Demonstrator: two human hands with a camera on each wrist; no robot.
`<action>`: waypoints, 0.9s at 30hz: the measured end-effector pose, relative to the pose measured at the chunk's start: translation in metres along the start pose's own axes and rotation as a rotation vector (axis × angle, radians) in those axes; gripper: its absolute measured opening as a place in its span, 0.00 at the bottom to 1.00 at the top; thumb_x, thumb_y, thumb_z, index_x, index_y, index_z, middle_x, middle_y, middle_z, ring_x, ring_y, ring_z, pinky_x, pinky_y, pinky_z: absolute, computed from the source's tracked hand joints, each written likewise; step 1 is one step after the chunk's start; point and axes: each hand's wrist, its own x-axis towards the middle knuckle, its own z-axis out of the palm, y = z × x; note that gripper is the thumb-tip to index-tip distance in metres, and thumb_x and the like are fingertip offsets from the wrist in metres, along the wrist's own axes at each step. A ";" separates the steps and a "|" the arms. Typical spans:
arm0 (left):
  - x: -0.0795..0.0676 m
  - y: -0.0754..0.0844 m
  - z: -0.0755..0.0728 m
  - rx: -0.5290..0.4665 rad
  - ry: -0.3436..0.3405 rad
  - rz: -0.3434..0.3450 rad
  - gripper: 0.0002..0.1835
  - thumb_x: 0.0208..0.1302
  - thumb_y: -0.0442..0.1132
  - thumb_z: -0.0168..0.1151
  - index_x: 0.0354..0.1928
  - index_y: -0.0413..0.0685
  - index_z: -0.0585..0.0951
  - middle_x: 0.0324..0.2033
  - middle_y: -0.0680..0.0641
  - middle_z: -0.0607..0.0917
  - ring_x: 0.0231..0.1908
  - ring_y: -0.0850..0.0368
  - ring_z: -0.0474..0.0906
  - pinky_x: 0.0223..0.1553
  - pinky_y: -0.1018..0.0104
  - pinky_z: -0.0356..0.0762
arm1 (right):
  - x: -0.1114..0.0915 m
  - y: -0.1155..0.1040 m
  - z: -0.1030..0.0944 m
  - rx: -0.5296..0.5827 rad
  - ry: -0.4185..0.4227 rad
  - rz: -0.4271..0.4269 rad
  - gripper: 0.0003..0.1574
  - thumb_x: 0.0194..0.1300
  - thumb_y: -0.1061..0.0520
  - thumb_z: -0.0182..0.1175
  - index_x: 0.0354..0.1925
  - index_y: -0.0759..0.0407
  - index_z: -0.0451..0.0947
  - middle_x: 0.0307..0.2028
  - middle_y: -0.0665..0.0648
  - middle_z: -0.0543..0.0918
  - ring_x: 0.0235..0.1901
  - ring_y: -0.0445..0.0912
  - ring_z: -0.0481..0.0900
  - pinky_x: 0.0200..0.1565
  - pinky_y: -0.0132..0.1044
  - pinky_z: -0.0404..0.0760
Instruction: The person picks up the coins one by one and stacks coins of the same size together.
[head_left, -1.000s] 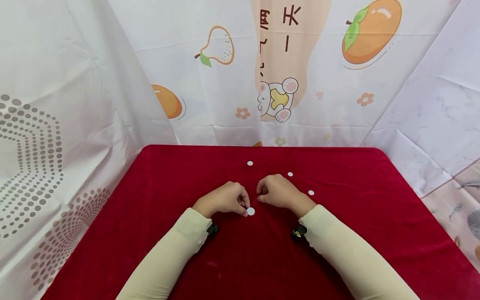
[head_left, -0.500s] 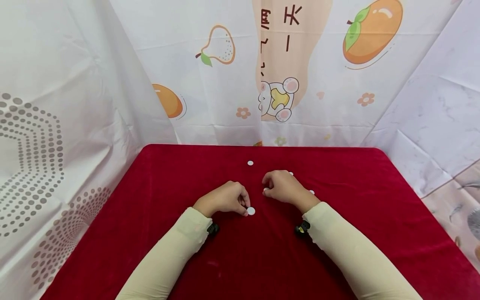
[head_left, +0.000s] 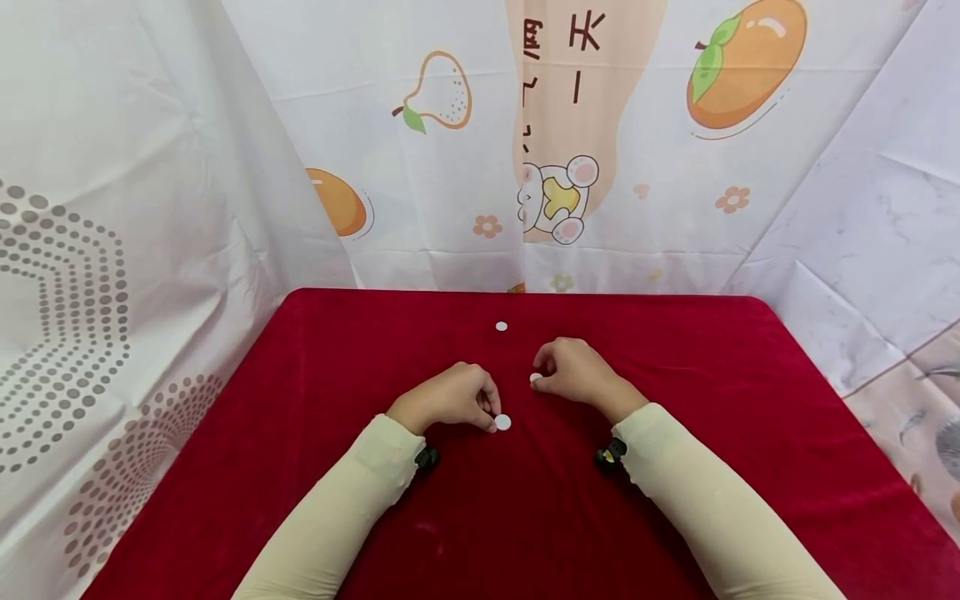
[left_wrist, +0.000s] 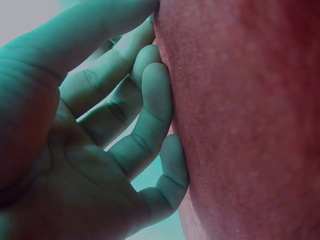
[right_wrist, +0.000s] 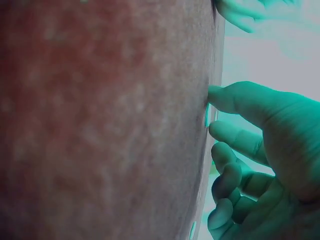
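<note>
In the head view, a white disc (head_left: 503, 422) lies flat on the red cloth. The left hand (head_left: 450, 398) rests beside it, thumb and index fingertips right at its left edge. In the left wrist view, the remaining fingers (left_wrist: 157, 90) bend loosely against the cloth. Farther right, the right hand (head_left: 579, 373) holds a second white disc (head_left: 536, 377) between thumb and index finger, partly covered by them. From the right wrist, that disc shows edge-on, low against the cloth, with the other fingers curled beneath the palm.
Toward the back of the red-covered table (head_left: 360, 333), another white disc (head_left: 502, 327) lies beyond both hands. A disc edge (right_wrist: 192, 230) shows low in the right wrist view. Patterned white curtains (head_left: 420, 183) enclose the table's back and sides.
The right hand has moved rightward and slightly back; a disc has come into view at its fingertips. Two discs behind it are now hidden. The left hand stays put.
</note>
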 end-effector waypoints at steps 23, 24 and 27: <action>0.000 0.000 -0.001 0.004 0.002 -0.006 0.09 0.54 0.42 0.82 0.26 0.61 0.88 0.25 0.59 0.86 0.29 0.62 0.80 0.35 0.68 0.82 | -0.003 -0.001 0.000 -0.020 0.005 -0.009 0.07 0.61 0.50 0.75 0.37 0.50 0.92 0.30 0.45 0.87 0.30 0.41 0.79 0.37 0.37 0.81; 0.000 0.001 -0.001 0.003 0.002 -0.007 0.09 0.54 0.42 0.82 0.26 0.61 0.88 0.25 0.59 0.86 0.29 0.62 0.80 0.35 0.68 0.82 | -0.003 0.000 0.000 -0.021 0.006 -0.012 0.07 0.61 0.50 0.75 0.37 0.50 0.92 0.29 0.45 0.87 0.30 0.41 0.79 0.37 0.37 0.81; -0.001 0.001 -0.001 -0.001 0.004 -0.009 0.09 0.53 0.41 0.82 0.26 0.61 0.88 0.25 0.59 0.86 0.29 0.62 0.80 0.35 0.68 0.81 | -0.004 0.000 0.000 -0.021 0.011 -0.016 0.06 0.61 0.50 0.75 0.36 0.49 0.92 0.28 0.45 0.86 0.30 0.41 0.79 0.37 0.37 0.80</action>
